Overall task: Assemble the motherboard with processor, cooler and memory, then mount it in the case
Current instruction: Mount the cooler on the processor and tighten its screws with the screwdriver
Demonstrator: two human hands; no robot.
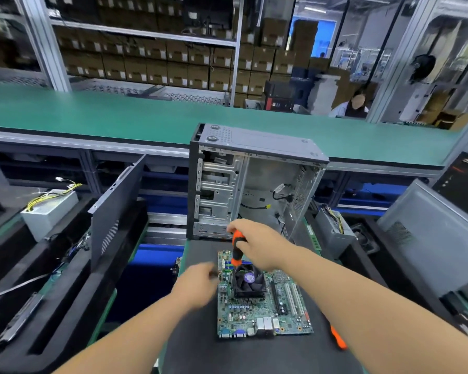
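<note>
On the black mat (254, 354), right hand (257, 245) is gripping the screwdriver (238, 248) over the cooler (247, 283); left hand (197, 283) is blurring, grip unclear. No labels are reading legibly.

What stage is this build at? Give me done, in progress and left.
Done: the cooler sits on the motherboard. In progress: the right hand grips a screwdriver at the cooler's far corner; the blurred left hand is beside the board. Left: the board lies outside the open case. Memory: too small to tell.

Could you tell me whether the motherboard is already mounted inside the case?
No, the motherboard lies flat on the dark mat in front of the open case.
</note>
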